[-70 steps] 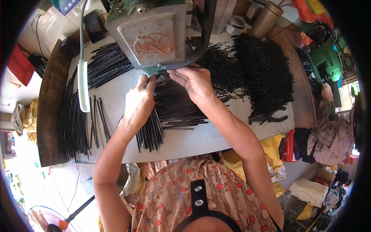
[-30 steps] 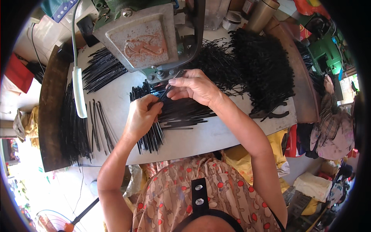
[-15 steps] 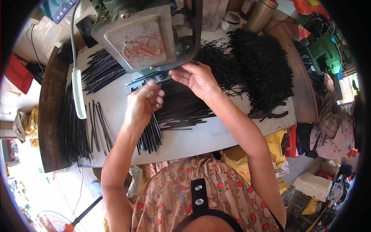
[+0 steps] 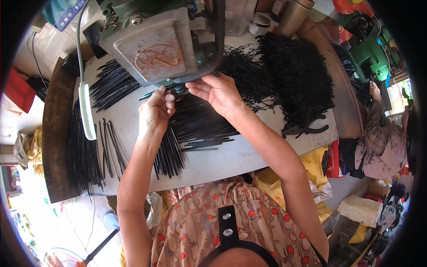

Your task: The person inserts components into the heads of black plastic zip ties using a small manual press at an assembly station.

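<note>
My left hand (image 4: 154, 111) is at the lower front of a green and grey machine (image 4: 155, 58), thumb and fingers drawn together in a pinch. Whatever lies between those fingertips is too small to make out. My right hand (image 4: 218, 93) reaches under the same machine from the right, fingers bent inward, their tips close to a small round metal part. Its thumb and any held piece are partly hidden. Below both hands spreads a layer of thin black strips (image 4: 202, 129). Another bundle of black strips (image 4: 169, 155) lies beside my left forearm.
The pale tabletop (image 4: 213, 162) bears more black strips (image 4: 84, 151) at left and a big heap of black looped pieces (image 4: 296, 80) at right. Dark pliers (image 4: 307, 128) lie near the right edge. A white lamp (image 4: 87, 111) hangs at left. Another person's hand (image 4: 375, 90) is far right.
My left hand has come slightly up toward the machine, and its blurred, loose fingers have drawn together. My right hand stays in nearly the same place at the machine. The whole view shifts slightly.
</note>
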Demonstrator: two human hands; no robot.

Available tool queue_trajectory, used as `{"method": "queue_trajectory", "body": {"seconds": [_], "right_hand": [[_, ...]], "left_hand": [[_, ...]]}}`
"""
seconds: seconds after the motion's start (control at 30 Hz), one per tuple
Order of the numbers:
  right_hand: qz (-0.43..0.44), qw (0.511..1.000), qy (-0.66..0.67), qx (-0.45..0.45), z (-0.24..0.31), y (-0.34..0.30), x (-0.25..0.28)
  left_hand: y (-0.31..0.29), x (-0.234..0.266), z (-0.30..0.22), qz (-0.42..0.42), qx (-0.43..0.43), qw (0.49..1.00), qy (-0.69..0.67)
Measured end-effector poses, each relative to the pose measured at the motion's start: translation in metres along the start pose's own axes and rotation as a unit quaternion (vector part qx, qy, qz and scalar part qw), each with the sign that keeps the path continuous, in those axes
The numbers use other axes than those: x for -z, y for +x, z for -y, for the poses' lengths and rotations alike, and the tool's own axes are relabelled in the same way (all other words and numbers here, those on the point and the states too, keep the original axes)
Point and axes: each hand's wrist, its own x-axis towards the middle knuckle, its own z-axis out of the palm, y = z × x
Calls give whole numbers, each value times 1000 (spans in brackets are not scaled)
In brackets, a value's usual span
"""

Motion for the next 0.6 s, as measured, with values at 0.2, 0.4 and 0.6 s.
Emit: {"method": "queue_trajectory", "body": {"seconds": [0.2,0.4,0.6], "right_hand": [[2,1000,-8,7,2,-1,-2],[-3,1000,13,5,1,-2,1],[-26,1000,-6,9,1,-3,-5]], "left_hand": [[-3,-4,-2,21,-31,999,17],[-7,-9,0,14,-36,999,26],[-7,-9,0,3,-29,999,22]]}}
